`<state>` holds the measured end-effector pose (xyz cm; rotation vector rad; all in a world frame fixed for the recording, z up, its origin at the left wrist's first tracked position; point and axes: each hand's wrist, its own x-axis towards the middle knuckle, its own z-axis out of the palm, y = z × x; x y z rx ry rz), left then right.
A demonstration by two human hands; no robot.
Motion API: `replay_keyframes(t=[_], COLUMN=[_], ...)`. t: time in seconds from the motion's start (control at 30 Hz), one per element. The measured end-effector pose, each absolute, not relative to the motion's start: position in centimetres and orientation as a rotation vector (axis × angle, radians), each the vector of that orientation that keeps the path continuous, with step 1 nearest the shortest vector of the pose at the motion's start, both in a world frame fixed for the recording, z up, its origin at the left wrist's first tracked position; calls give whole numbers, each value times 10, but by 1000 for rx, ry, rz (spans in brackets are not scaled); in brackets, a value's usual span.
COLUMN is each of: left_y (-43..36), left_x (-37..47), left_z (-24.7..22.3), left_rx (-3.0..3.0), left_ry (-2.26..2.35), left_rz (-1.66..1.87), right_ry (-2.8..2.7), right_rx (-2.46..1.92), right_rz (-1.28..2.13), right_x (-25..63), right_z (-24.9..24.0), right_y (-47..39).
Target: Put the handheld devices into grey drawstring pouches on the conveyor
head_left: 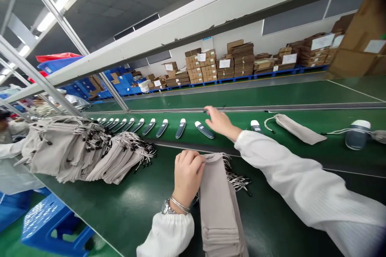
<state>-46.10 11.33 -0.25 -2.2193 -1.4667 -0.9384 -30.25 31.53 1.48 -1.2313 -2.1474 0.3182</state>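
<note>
The green conveyor belt is the longest thing at work here, running across beyond the dark worktop, so whatever rides on it passes within arm's reach. On the worktop's left lies a big heap of grey drawstring pouches, cords mostly toward the belt, seemingly a reserve kept out of the way. Directly before the person is a neater stack of pouches, laid flat with its length pointing at the body and its upper end near the belt, which probably makes the top one easy to lift.

The left hand has its grip clamped on the upper edge of the top pouch, thumb and fingers pinching the cloth, apparently to part it from those beneath. The right hand reaches over the belt, its grip apart with fingers spread; they are slightly blurred, so whether they touch anything is hard to judge.

Further right on the belt, a single pouch lies slantwise. Just left of the right hand rests a dark blue device with a white end, at the near end of a spaced row, the gaps likely letting each be taken singly. Smallest, the pale cords spill off the stack's right side, clear of the pinching fingers.
</note>
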Motion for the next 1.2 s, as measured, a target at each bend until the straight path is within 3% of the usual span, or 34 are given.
replay_keyframes(t=[0.17, 0.33, 0.5, 0.73, 0.97, 1.2], left_y=[121, 129, 130, 137, 142, 132], left_x=[-459, -464, -470, -469, -468, -464], left_z=[-4, -1, 9, 8, 23, 42], left_rx=[-2172, -2224, -2243, -2194, -2351, -2571], left_ry=[-1205, -1027, -896, -882, -829, -1134], left_rz=[-724, -555, -632, -621, -508, -637], right_ry=[-2282, -2167, -1917, -1497, -1542, -1409], right_rx=[-1507, -1561, -1414, -740, -701, -650], right_rz=[492, 681, 811, 1093, 1106, 1107], right_x=[-338, -328, -292, -255, -249, -263], right_z=[-37, -55, -38, 2, 9, 19], right_y=[340, 354, 344, 278, 249, 228])
